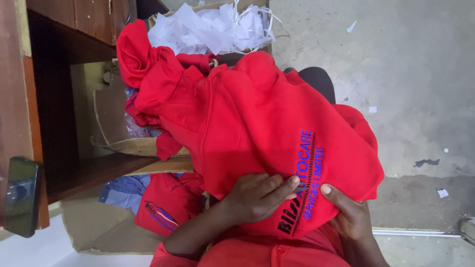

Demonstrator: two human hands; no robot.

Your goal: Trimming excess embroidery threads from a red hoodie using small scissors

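A large red garment (247, 118) with purple and black embroidered lettering lies bunched across my lap. My left hand (255, 195) rests flat on its lower edge, fingers spread beside the lettering. My right hand (349, 212) grips the same edge from underneath, its thumb pressed on top of the fabric. A red sleeve covers my forearm at the bottom of the view.
A cardboard box (114, 123) holding more red garments (168, 200) and blue denim (121, 190) sits at the left. Another box of white paper scraps (213, 27) stands beyond. A dark phone (20, 195) lies on the wooden desk (59, 74). Grey concrete floor (405, 79) at right.
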